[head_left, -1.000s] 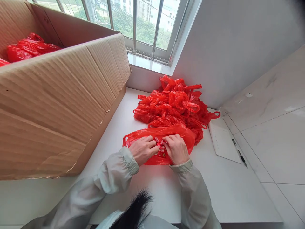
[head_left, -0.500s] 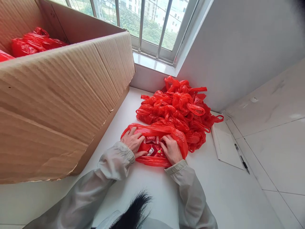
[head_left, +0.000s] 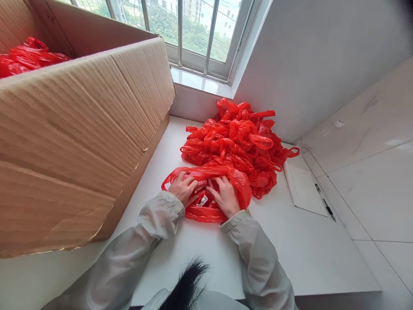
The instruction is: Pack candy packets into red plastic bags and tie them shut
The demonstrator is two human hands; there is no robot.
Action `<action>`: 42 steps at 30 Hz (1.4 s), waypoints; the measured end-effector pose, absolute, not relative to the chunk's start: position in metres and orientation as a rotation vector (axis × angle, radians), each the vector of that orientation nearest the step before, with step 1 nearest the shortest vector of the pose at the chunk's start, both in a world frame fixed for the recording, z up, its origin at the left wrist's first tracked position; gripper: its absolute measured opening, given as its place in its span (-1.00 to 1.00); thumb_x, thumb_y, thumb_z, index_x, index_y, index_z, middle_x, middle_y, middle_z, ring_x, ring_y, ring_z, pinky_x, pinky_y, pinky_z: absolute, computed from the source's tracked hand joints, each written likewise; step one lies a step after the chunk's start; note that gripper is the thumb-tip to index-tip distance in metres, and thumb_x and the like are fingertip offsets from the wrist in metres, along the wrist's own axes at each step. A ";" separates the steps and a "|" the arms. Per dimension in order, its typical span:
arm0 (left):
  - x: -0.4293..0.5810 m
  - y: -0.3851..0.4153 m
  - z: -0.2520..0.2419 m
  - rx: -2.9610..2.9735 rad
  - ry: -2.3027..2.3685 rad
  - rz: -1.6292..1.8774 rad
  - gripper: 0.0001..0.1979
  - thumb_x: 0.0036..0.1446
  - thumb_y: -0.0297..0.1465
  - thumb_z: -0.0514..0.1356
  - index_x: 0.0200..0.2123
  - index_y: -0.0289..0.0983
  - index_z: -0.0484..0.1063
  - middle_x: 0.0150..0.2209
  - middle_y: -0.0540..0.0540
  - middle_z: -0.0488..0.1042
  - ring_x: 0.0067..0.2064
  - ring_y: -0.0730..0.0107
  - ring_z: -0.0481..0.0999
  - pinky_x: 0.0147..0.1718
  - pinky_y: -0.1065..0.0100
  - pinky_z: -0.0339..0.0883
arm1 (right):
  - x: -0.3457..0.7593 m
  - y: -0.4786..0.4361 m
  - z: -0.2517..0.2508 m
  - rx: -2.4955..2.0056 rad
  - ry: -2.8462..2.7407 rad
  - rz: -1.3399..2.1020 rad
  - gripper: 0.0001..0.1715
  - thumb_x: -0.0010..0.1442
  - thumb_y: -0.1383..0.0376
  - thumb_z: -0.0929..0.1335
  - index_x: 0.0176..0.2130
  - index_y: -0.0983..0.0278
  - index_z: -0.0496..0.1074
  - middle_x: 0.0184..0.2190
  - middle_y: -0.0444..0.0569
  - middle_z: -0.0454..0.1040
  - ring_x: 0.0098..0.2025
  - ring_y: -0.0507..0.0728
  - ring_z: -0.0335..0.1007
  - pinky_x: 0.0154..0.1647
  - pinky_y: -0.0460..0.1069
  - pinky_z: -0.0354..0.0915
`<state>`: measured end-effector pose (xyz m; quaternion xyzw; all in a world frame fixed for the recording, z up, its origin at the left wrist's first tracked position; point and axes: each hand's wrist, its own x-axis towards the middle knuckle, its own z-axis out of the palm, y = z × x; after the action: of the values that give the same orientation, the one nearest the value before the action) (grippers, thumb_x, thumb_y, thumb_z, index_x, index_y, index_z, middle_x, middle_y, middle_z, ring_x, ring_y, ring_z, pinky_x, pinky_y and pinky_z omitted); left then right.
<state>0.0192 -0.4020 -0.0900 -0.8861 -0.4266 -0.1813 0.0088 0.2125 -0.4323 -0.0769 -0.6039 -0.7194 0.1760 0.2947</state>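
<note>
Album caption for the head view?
Left hand and right hand in an open red plastic bag of small printed red packets.

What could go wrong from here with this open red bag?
The left hand and right hand reach into the open red bag; either might tear its thin-looking plastic. Its wrapped packets show at the mouth, so they could spill if it tips. The heap of red bags right behind might slump forward.

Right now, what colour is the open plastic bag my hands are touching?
The plastic bag is translucent red, best seen in the head view.
</note>
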 end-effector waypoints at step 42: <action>0.020 -0.409 -0.066 -2.950 -1.415 -1.442 -0.84 0.15 -0.30 0.28 -0.32 -0.29 0.56 -0.41 -0.03 0.61 -0.46 0.45 0.52 -0.42 0.44 0.40 | 0.210 -0.441 -0.071 -1.300 -1.636 0.815 -0.95 0.23 0.29 0.28 -0.30 0.22 0.32 -0.36 -0.07 0.41 -0.27 0.12 0.38 -0.21 -0.01 0.26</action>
<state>0.0204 -0.4093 -0.0659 -0.8057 -0.3864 -0.3938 -0.2153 0.2099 -0.4407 -0.0707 -0.5220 -0.6571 0.3273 0.4343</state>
